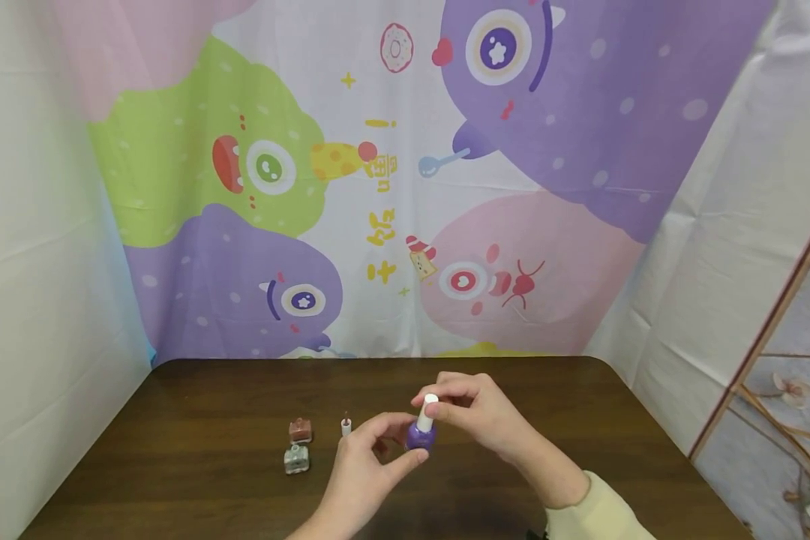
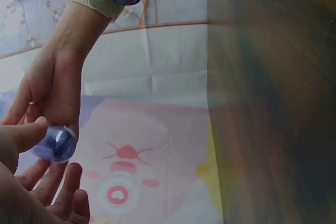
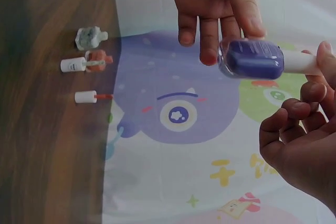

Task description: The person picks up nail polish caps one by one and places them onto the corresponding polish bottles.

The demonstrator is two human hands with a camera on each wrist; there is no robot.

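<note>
Between both hands, above the table, is a small clear nail polish bottle (image 1: 418, 439) filled with purple polish. My left hand (image 1: 371, 461) grips the glass body between thumb and fingers. At the other end, the thumb and fingers of my right hand (image 1: 486, 416) pinch the white cap (image 1: 427, 415), which sits at the bottle's neck. In the right wrist view, the purple bottle (image 3: 252, 61) lies sideways with its white cap (image 3: 299, 62) toward the right hand. The left wrist view shows the bottle's rounded base (image 2: 56, 145) in front of the right palm.
On the dark wooden table (image 1: 216, 480) to the left stand an uncapped reddish-brown polish bottle (image 1: 300, 430) and an uncapped grey-green one (image 1: 296, 460). Two white brush caps, one with a pale brush (image 3: 73, 65) and one with a reddish brush (image 3: 85, 97), stand near them. A cartoon curtain (image 1: 391, 322) hangs behind.
</note>
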